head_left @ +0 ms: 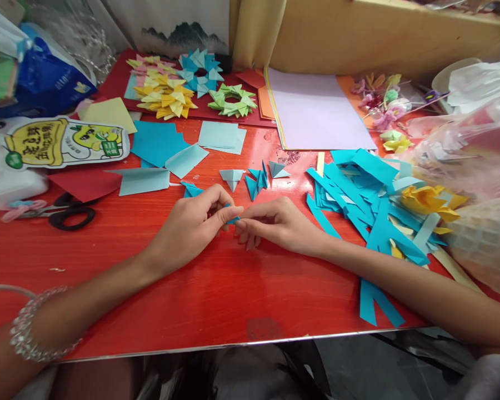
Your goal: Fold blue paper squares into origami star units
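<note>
Between my two hands is a small folded piece of blue paper (232,220), mostly covered by fingers. My left hand (200,216) pinches it between thumb and fingers. From the other side, the thumb and fingertips of my right hand (277,222) close on its right end. Just beyond my hands lie several small folded paper pieces: a pale blue one (232,178), some darker blue ones (256,180) and another pale one (278,169). One more blue folded piece (191,190) sits behind my left hand.
Blue paper strips (358,194) are heaped on the right. Black-handled scissors (70,214) lie left, near red paper (87,183). Blue sheets (160,141) and finished origami rings (232,101) are farther back, beside lilac paper (316,111). The red table's front edge (216,347) is close.
</note>
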A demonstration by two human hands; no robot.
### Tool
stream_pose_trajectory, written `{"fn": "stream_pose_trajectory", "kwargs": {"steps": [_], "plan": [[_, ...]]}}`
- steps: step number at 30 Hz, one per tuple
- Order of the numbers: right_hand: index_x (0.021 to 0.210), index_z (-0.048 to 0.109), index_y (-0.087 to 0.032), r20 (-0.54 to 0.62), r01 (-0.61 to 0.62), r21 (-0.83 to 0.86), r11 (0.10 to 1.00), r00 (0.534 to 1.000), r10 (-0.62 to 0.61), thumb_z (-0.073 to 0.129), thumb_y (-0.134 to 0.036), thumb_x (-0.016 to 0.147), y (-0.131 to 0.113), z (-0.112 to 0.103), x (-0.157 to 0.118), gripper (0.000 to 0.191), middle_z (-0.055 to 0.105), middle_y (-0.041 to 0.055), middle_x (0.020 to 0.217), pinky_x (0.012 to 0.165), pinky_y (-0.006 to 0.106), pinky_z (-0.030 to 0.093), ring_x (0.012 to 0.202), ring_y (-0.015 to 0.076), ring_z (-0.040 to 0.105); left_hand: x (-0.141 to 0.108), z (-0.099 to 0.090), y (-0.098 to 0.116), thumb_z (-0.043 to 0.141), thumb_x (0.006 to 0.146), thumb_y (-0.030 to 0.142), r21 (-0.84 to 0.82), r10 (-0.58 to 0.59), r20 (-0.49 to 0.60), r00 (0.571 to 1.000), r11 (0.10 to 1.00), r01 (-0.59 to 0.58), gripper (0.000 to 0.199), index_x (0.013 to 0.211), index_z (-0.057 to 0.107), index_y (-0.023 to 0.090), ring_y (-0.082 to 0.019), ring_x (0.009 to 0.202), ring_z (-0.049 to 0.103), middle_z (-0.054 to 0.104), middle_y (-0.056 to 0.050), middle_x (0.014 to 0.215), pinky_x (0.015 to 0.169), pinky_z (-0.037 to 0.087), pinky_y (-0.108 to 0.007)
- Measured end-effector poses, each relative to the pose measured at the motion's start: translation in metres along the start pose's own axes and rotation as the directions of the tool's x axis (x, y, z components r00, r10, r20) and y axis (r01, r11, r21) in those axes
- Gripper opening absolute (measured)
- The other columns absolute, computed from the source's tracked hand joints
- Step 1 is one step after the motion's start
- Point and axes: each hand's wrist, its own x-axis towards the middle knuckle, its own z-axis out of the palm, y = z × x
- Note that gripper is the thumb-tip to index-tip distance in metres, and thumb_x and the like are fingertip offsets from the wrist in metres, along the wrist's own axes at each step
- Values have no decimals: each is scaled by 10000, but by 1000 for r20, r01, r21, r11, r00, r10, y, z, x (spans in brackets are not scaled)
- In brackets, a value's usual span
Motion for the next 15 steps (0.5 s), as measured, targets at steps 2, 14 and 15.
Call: {"fn": "stream_pose_trajectory", "kwargs": {"steps": [2,14,15], "plan": [[808,625,-110,0,-3,-18,1000,1000,3,519,-389,863,0,1,0,304,650,42,700,584,233,528,618,120,642,-2,0,2,524,866,304,12,4,-8,1000,1000,-4,183,721,508,195,-82,525,489,528,53,598,512,380,-201],[770,572,-119,-17,61,3,998,998,-61,523,-345,879,5,-1,-1,255,607,12,665,520,189,468,542,78,588,-4,-2,2,512,875,361,-71,-4,48,999,997,8,192,765,536,205,-80,502,523,553,63,571,503,400,-186],[758,566,-123,-11,61,-9,998,998,-61,530,-337,877,5,-1,-1,247,595,1,640,496,176,447,521,69,569,-4,-2,2,514,873,360,-66,-4,40,999,998,6,202,744,531,204,-80,489,513,543,65,552,495,393,-187]]}}
